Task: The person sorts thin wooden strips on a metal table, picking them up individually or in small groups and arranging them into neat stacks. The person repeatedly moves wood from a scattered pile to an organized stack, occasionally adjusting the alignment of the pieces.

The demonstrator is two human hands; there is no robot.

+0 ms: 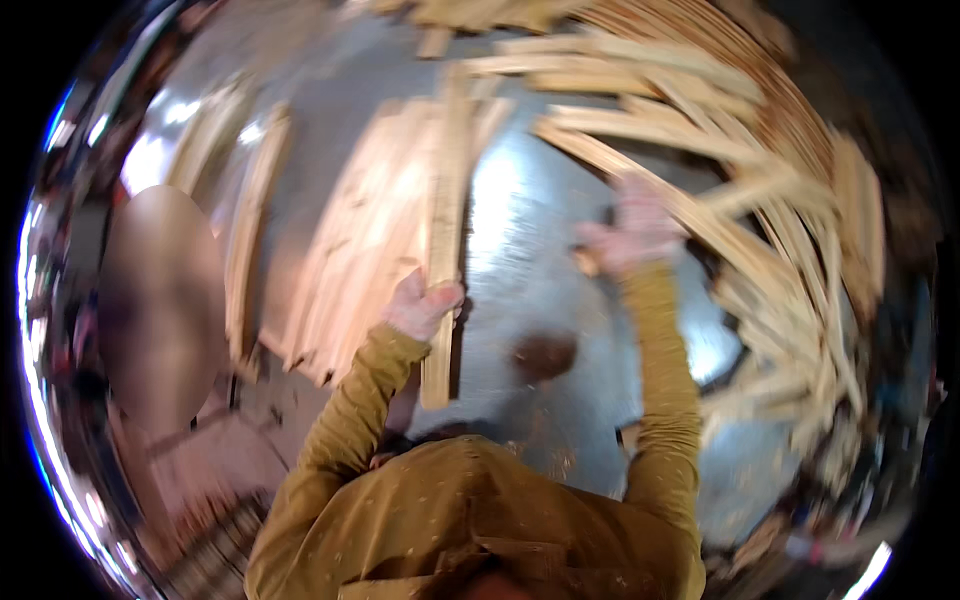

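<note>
My left hand (420,306), in a pale glove, is closed round the near part of a long narrow wooden board (449,190). The board points away from me over the metal table (510,270). On the right, my right hand (640,222), also gloved, reaches to a slanting board (735,238) at the edge of a loose pile. Its thumb stands apart from the fingers, which are blurred and overlap that board. Left of the held board, several boards lie side by side in a flat row (365,220).
Crossed wooden strips (780,190) heap up along the right side. More boards (480,14) lie at the far edge. Two separate lengths, one a single board (257,220), lie at the left. A dark round spot (545,354) shows on the table near me.
</note>
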